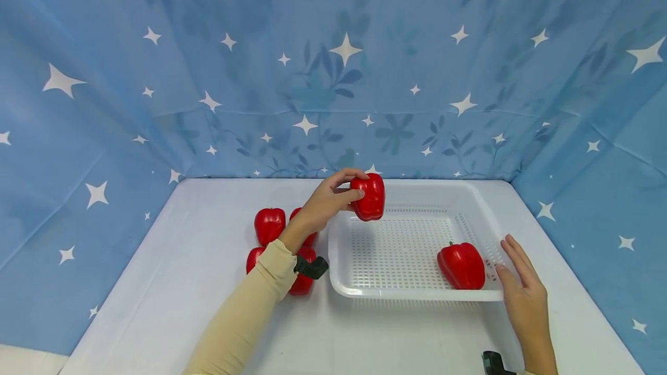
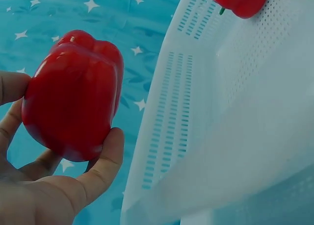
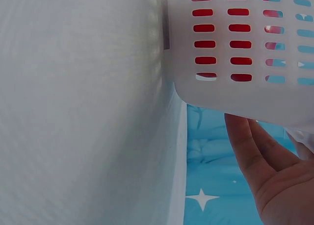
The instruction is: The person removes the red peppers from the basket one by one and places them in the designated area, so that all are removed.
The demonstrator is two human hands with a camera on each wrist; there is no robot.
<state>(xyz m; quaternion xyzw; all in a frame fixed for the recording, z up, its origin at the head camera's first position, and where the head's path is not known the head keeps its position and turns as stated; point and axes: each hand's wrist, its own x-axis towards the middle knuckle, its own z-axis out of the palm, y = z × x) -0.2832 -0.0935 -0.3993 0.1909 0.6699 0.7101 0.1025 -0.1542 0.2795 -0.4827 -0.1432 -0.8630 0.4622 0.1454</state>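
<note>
My left hand (image 1: 325, 201) holds a glossy red bell pepper (image 1: 369, 197) between thumb and fingers, above the left rim of a white perforated plastic basket (image 1: 401, 294). In the left wrist view the held pepper (image 2: 73, 97) is raised beside the basket wall (image 2: 169, 117). Another red bell pepper (image 1: 461, 266) lies in the basket's front right corner. At the basket's right rim is my right hand (image 1: 526, 294), its fingers fairly straight and its thumb touching the edge. The right wrist view shows the fingers (image 3: 245, 146) against the rim, their tips partly hidden.
Several more red bell peppers (image 1: 270, 225) stand on the white table (image 1: 156, 282) left of the basket, partly covered by my left forearm. A blue curtain (image 1: 333, 85) with white stars hangs behind the table and along both sides.
</note>
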